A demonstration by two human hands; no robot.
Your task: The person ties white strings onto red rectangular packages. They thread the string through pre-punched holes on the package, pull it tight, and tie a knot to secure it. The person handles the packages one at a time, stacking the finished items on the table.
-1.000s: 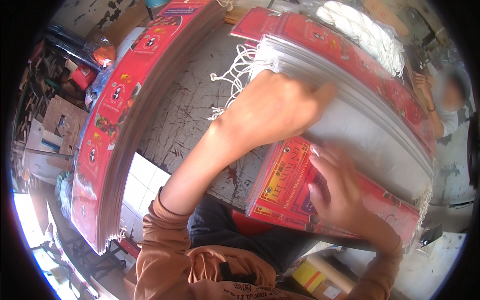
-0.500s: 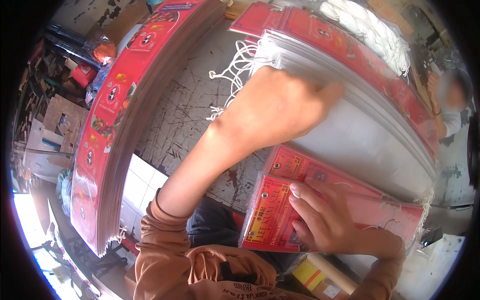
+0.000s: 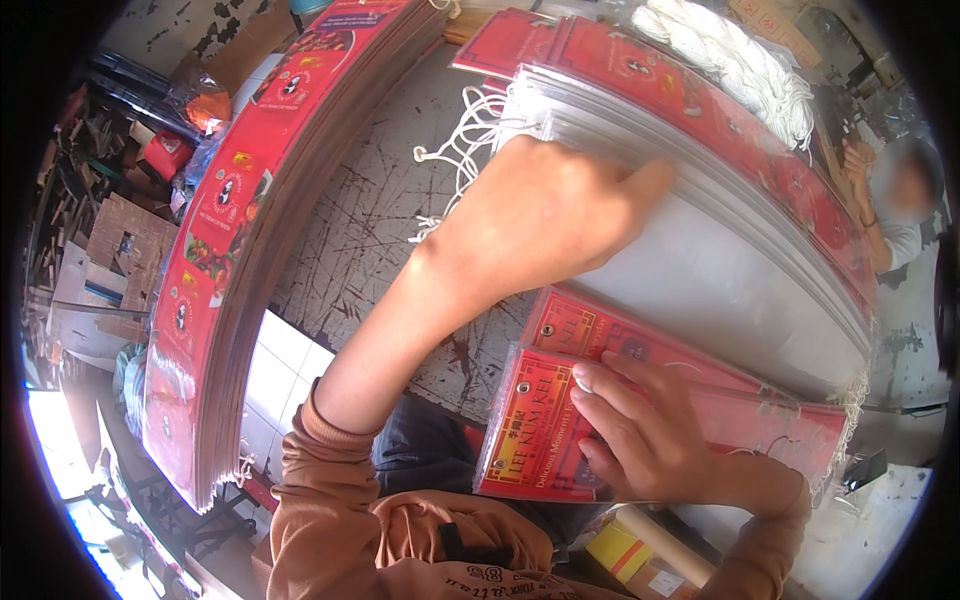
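Observation:
My left hand (image 3: 555, 210), closed with its fingers curled under and hidden, is over a stack of long strips (image 3: 730, 270) with pale faces. What it holds, if anything, I cannot make out. White string loops (image 3: 455, 160) hang from that stack's left end beside my wrist. Lower right, my right hand (image 3: 650, 430) lies on a red printed plastic sign (image 3: 525, 430), fingers apart and slightly bent. Small metal eyelets show at this sign's left end. Another red sign (image 3: 562, 325) sticks out from beneath it.
A tall stack of red printed strips (image 3: 215, 215) runs along the left of the scratched table (image 3: 350, 220). More red signs (image 3: 620, 55) and a bundle of white cord (image 3: 735, 65) lie at the back. Another person (image 3: 890, 205) is at the far right; scrap pieces fill the left.
My left hand has shifted very slightly to the left. My right hand has also edged a little left on the red sign.

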